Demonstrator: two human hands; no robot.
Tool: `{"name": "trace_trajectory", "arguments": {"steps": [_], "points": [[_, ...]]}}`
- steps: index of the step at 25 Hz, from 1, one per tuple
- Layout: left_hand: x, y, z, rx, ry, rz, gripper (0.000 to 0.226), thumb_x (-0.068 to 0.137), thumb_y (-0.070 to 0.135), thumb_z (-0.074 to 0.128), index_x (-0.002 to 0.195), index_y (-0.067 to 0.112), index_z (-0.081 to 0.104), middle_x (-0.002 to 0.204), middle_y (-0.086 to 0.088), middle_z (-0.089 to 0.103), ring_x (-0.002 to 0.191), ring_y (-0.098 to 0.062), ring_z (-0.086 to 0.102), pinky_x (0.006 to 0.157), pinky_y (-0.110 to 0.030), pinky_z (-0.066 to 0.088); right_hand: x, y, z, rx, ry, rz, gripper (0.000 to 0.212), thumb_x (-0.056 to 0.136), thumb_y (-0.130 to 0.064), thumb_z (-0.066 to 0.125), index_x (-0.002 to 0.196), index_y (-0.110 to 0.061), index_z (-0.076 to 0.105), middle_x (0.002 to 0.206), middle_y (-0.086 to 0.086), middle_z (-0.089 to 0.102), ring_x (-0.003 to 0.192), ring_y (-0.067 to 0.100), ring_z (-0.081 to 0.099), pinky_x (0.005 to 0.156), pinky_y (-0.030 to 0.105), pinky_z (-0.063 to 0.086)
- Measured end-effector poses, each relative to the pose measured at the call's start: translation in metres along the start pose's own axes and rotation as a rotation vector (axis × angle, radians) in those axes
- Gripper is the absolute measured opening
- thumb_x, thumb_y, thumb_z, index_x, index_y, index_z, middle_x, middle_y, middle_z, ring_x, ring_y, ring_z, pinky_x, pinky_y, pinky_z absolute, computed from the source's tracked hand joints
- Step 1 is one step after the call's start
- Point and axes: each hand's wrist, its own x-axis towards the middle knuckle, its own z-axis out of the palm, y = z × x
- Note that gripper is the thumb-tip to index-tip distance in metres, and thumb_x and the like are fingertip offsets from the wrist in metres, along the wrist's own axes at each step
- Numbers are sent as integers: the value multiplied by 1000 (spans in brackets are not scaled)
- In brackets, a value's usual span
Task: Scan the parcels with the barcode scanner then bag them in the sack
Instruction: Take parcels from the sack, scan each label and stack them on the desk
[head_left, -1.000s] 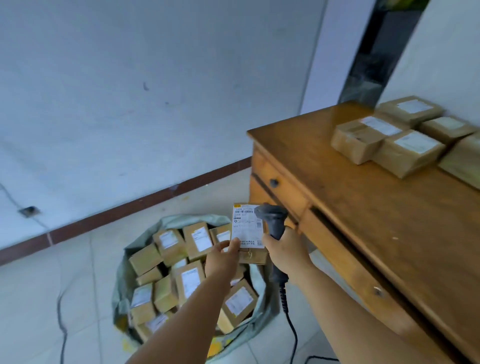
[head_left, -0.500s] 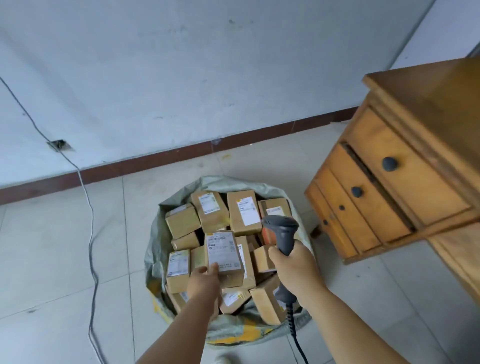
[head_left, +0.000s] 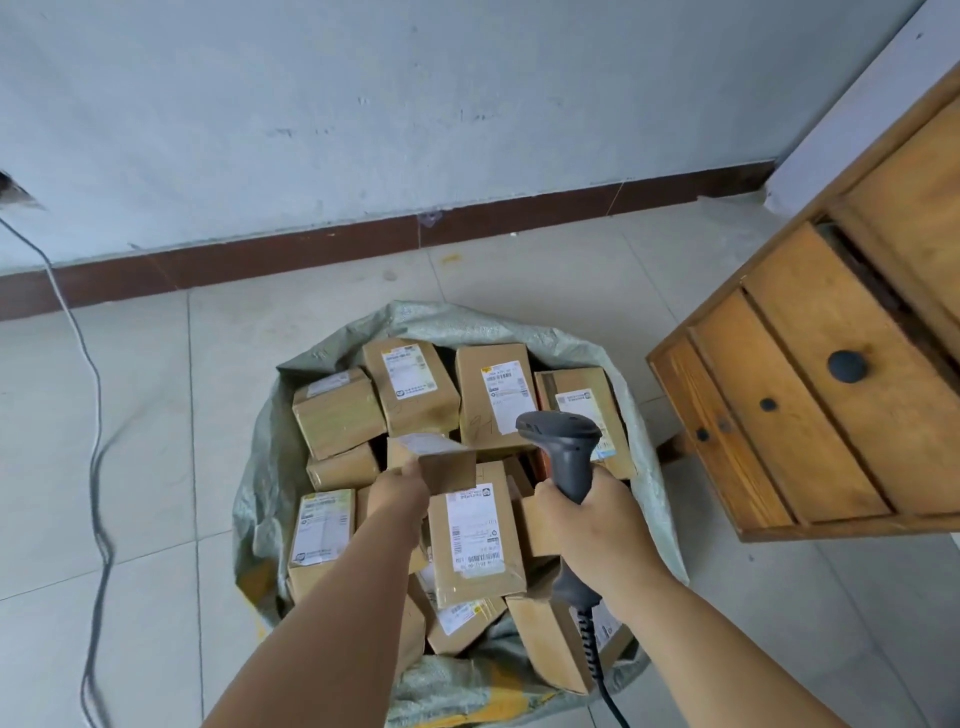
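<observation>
Small brown cardboard parcel (head_left: 435, 461): lower than half a second ago, tilted, above the open grey-green woven sack (head_left: 571, 345) of parcels. Left hand (head_left: 397, 487): pinches its near edge. Right hand (head_left: 587, 525): fingers wrapped round grey corded barcode scanner (head_left: 566, 452), upright.

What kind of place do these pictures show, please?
Probably a small parcel sorting room, not a big warehouse. A green woven plastic sack on the tiled floor is full of labelled brown cardboard parcels, the right hand grips a grey barcode scanner, and a wooden desk with drawers stands beside.
</observation>
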Motion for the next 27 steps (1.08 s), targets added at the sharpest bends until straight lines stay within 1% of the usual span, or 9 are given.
{"name": "trace_trajectory", "arguments": {"steps": [3, 7, 9, 13, 18, 21, 24, 26, 27], "points": [[-19, 7, 9, 65, -33, 92, 39, 100, 28, 38, 129, 9, 56, 116, -18, 62, 88, -31, 59, 70, -32, 44, 3, -2, -7, -1, 21, 24, 15, 91, -23, 57, 87, -9, 52, 63, 3, 50, 56, 13, 49, 52, 23, 39], [-78, 19, 9, 17, -47, 130, 39, 101, 34, 40, 133, 16, 54, 96, -6, 60, 70, -17, 51, 56, -24, 37, -18, -22, -41, 36, 41, 8, 16, 90, -23, 58, 83, -11, 51, 61, 2, 50, 53, 14, 49, 51, 23, 39], [-121, 33, 11, 12, -100, 156, 37, 100, 38, 43, 128, 17, 56, 84, -1, 58, 71, -17, 51, 60, -27, 40, -37, -35, -71, 99, 81, -12, 20, 90, -21, 58, 75, -14, 46, 56, -1, 46, 48, 11, 46, 50, 23, 36], [-220, 63, 31, -31, -241, 249, 22, 99, 36, 46, 99, 18, 59, 85, -1, 59, 88, -23, 59, 82, -37, 47, -81, -53, -142, 159, 188, -56, 36, 88, -14, 57, 61, -15, 32, 42, -7, 31, 35, 7, 31, 43, 21, 28], [-366, 82, 89, 14, -403, 440, 24, 99, 34, 47, 81, 21, 56, 91, -5, 64, 83, -21, 61, 87, -40, 50, -156, -44, -263, 288, 301, -101, 30, 89, -14, 55, 67, -11, 36, 53, 3, 34, 49, 21, 33, 55, 30, 28], [-452, 74, 134, -4, -488, 523, 25, 99, 34, 47, 88, 16, 60, 89, -5, 64, 78, -20, 60, 78, -36, 48, -204, -19, -344, 337, 387, -116, 24, 89, -16, 56, 71, -7, 42, 59, 10, 42, 57, 23, 45, 58, 32, 35], [-539, 59, 185, 5, -588, 564, 29, 99, 37, 46, 110, 12, 56, 93, -3, 64, 84, -20, 62, 82, -36, 48, -252, 10, -426, 381, 469, -112, 23, 88, -15, 57, 73, -8, 41, 74, 25, 54, 64, 31, 52, 61, 35, 38], [-589, 50, 218, 9, -645, 586, 33, 99, 37, 46, 114, 8, 55, 92, -2, 63, 88, -21, 61, 84, -35, 47, -278, 29, -472, 424, 514, -107, 19, 88, -14, 56, 76, -9, 42, 92, 40, 58, 69, 40, 54, 64, 40, 44], [-613, 46, 234, 11, -666, 595, 34, 99, 38, 46, 112, 7, 56, 90, -1, 62, 88, -21, 60, 84, -35, 47, -290, 38, -494, 445, 536, -105, 18, 89, -15, 56, 78, -10, 43, 101, 39, 60, 72, 40, 56, 67, 43, 47]]}}
